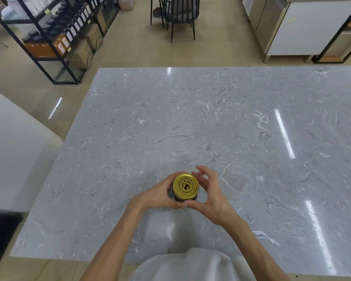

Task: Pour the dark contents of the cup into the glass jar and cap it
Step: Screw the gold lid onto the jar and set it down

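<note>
A glass jar (171,193) with dark contents stands on the grey marble table (190,118), near the front edge. A gold lid (185,186) with a black print sits on top of it. My left hand (160,194) wraps around the jar's left side. My right hand (210,191) curls around the lid's right side, fingers spread, thumb at the near rim. Just right of my hands stands a clear, empty-looking cup (240,177), upright on the table.
A black metal shelf rack (55,37) with bottles and boxes stands at the far left. Black chairs (178,15) are beyond the table, a steel and white counter unit (304,29) at far right. A white surface (12,149) lies left of the table.
</note>
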Available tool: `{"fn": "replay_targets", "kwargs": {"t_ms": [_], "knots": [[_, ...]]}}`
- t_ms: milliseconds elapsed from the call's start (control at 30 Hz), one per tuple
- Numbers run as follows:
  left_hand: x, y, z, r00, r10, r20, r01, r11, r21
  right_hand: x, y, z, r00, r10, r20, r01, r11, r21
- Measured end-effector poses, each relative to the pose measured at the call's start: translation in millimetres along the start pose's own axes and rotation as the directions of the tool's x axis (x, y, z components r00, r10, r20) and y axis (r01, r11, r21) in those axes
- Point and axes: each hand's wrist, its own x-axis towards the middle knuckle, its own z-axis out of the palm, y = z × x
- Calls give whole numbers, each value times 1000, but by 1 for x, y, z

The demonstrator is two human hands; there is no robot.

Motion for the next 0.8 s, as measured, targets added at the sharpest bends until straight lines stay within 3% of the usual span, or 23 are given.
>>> {"fn": "replay_targets", "kwargs": {"t_ms": [133, 267, 400, 567, 700, 800], "knots": [[-2, 1, 1, 1000, 14, -4, -14, 1000, -4, 1, 0, 2, 996, -43, 73, 45, 999, -20], [-3, 3, 1, 1000, 16, -12, -17, 1000, -11, 2, 1, -4, 998, -46, 48, 45, 999, 20], [-1, 0, -1, 1000, -12, 19, 13, 999, -43, 10, -5, 1, 952, -229, 202, 279, 921, -270], [-1, 2, -7, 1000, -8, -24, 6, 998, -64, 24, -9, 21, 945, -322, 63, 324, 890, -321], [-8, -3, 16, 965, 20, -263, -63, 986, -155, 23, -1, 40, 919, -379, -110, 322, 881, -346], [-13, -14, 42, 908, -6, -418, -115, 958, -264, 19, 2, 53, 919, -344, -192, 263, 898, -352]]}}
